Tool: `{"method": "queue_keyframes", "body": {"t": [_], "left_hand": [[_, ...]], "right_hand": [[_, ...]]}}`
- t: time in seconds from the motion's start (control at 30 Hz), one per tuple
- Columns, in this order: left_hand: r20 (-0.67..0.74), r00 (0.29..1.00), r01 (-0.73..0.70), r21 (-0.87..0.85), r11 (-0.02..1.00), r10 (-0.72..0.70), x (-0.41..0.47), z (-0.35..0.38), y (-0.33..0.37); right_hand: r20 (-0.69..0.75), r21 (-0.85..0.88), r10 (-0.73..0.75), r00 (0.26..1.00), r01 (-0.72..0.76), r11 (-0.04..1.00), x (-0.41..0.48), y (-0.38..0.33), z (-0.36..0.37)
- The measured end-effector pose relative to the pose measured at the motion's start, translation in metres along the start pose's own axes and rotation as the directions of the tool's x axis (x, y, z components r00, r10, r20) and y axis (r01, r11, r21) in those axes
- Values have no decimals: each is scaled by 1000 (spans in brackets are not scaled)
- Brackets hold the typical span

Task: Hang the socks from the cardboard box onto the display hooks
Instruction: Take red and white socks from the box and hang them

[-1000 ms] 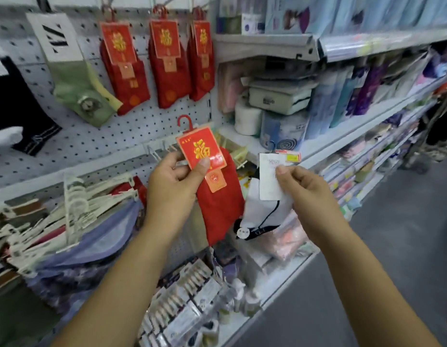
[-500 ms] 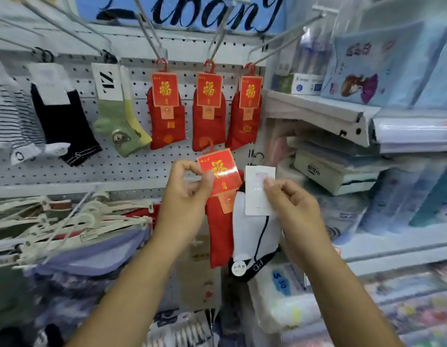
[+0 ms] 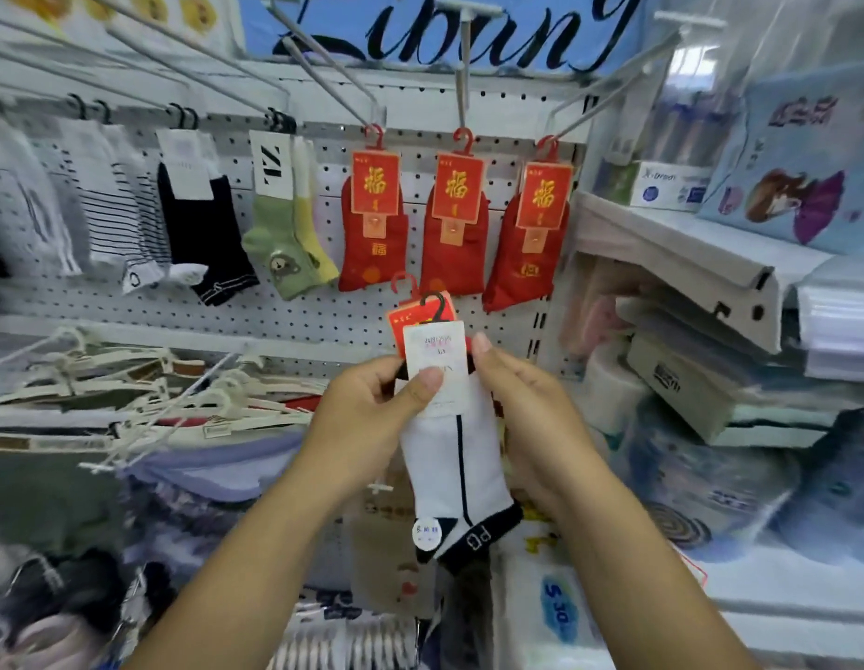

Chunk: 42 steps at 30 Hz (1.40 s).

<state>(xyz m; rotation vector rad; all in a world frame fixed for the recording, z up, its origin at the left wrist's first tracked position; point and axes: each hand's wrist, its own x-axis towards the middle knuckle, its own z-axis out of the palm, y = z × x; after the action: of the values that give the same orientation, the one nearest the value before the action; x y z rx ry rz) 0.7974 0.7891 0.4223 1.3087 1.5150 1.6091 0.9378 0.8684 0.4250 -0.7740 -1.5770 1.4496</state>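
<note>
Both hands hold two sock packs stacked in front of the pegboard. In front is a white sock pack (image 3: 451, 456) with black trim, a white label and a black hanger. Behind it, mostly hidden, is a red sock pack (image 3: 404, 315) with a red hanger. My left hand (image 3: 372, 418) presses its thumb on the white label. My right hand (image 3: 526, 408) grips the packs from the right. Three red sock packs (image 3: 456, 229) hang on display hooks (image 3: 461, 74) just above. The cardboard box is not in view.
More socks hang to the left: green (image 3: 285, 234), black (image 3: 202, 234) and striped (image 3: 115, 210). White hangers with clothes (image 3: 178, 403) fill the rail at lower left. Shelves of packaged goods (image 3: 710, 307) stick out on the right.
The two packs were side by side, one per hand; now the white pack lies over the red one and both hands hold the stack. The view has tilted upward.
</note>
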Motion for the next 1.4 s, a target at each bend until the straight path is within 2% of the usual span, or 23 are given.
{"method": "queue_keyframes", "body": {"t": [0.07,0.13,0.23,0.33,0.47,0.6,0.77,0.93,1.2,1.4], "left_hand": [[-20,999,25,-13,1000,-25,8,-9,2],[-40,999,28,-33,999,-29,17,-17,6],[-109,994,10,-76,997,-18,34,-30,15],[-191,981,0,-141,990,-27,51,-44,24],[-236,971,-7,-167,986,-33,67,-61,30],[-300,952,9,-171,985,-61,75,-80,23],[-354,928,50,-183,982,-113,79,-98,7],[-299,943,87,-205,975,-147,79,-91,-1],[-288,942,93,-264,960,-170,77,-81,-2],[-269,952,75,-246,966,-142,71,-80,9]], "right_hand": [[63,72,86,994,-90,993,2,-7,4],[40,51,22,999,-24,998,9,-13,7],[-91,7,-135,987,137,991,27,-24,13],[-232,73,-205,951,228,971,54,-37,16],[-374,56,-309,875,354,934,87,-50,13],[-449,128,-255,857,344,930,98,-47,10],[-601,22,-226,767,298,954,87,-26,-8],[-585,-54,-242,774,261,964,84,-17,-14],[-507,-154,-339,793,303,940,96,-26,-4],[-450,-266,-445,774,360,894,138,-51,12]]}}
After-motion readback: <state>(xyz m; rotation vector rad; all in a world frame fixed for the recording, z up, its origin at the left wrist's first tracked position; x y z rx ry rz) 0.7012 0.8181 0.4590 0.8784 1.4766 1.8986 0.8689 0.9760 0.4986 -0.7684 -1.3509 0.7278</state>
